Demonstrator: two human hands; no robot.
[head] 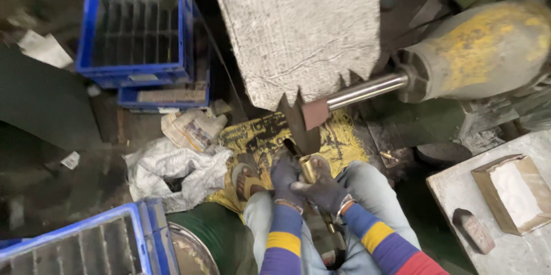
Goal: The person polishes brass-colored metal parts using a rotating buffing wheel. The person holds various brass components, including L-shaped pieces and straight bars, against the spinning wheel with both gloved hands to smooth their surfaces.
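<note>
Grimy workshop floor lies below, with a yellow sack [338, 143] spread under a buffing wheel [301, 123] on a steel shaft [367, 90]. Both gloved hands — left hand [285, 178] and right hand [324, 192] — have their fingers clamped together around a brass tube [309, 169]. Its long axis runs away from the body, open end pointing up toward the wheel, just past the fingertips. Blue crates [138, 28] stand well beyond the left fingers — a white box [513, 192] sits off to the right.

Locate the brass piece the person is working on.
In the head view, the brass piece sits low of centre, gripped between the gloved left hand and right hand, just below the buffing wheel.
</note>
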